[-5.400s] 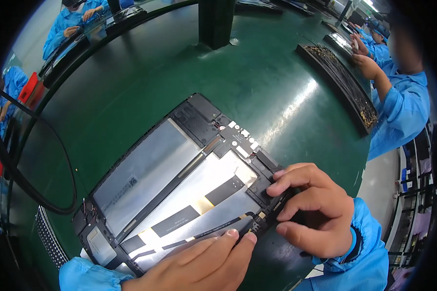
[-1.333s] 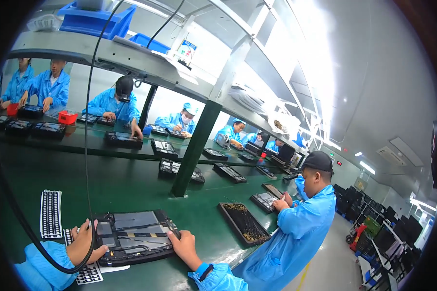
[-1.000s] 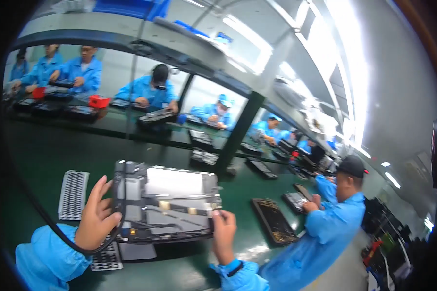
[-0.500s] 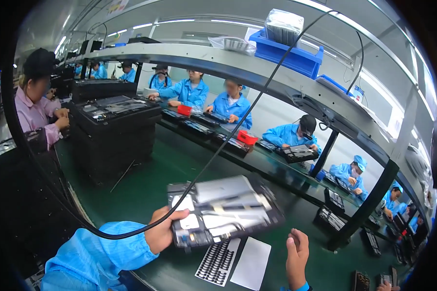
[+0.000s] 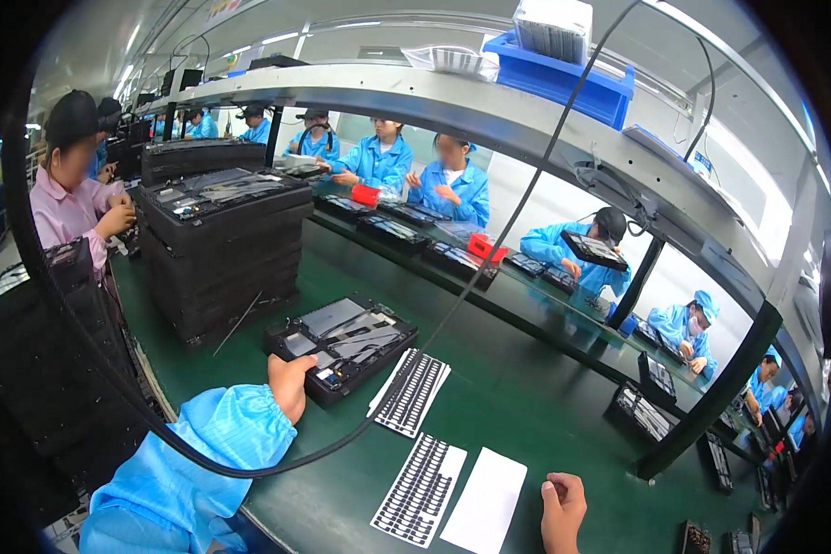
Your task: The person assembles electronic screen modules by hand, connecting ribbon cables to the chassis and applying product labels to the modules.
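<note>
And there's the left hand (image 5: 289, 386) on the opened device (image 5: 349, 334), thumb over its near left corner, other fingers closed around the side and partly hidden! That device, black-rimmed with silver panels, sits toward the left edge of the tabletop (image 5: 503, 397), just right of a tall stack of black trays (image 5: 226, 268). Over to the right hand (image 5: 563, 512), toward the near edge: fingers curled inward, nothing seen in them, how far open I can't tell. Between the 2 hands, black-patterned sheets (image 5: 417, 489) lie in 2 places, the farther ones just beside the device, and 1 plain white sheet (image 5: 485, 503) lies just beside the right hand.
</note>
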Tool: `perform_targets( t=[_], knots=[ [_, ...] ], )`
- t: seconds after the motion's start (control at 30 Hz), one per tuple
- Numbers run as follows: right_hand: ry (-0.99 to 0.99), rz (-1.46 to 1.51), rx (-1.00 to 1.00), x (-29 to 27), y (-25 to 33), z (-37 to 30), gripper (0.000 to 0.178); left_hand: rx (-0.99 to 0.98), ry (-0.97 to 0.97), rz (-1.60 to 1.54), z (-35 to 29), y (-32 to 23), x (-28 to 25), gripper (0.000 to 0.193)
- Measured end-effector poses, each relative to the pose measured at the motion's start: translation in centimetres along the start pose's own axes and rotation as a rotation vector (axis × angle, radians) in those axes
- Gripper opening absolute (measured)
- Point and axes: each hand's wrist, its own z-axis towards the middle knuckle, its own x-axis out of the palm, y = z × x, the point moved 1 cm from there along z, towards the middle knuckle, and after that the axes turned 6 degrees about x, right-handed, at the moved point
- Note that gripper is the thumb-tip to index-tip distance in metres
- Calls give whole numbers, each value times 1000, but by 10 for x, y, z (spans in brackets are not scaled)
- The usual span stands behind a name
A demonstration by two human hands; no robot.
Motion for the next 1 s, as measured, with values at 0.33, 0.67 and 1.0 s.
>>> perform_targets(
  t=[0.33, 0.67, 1.0],
  knots=[
    [25, 26, 61, 3, -16, 3, 9, 794, 205, 1136, -25, -41, 22, 68],
    [64, -47, -55, 13, 14, -3, 8, 861, 1252, 1145, -61, 3, 65, 54],
    [363, -322, -319, 24, 43, -26, 28, 799, 1383, 1180, -49, 23, 60, 67]
  ],
)
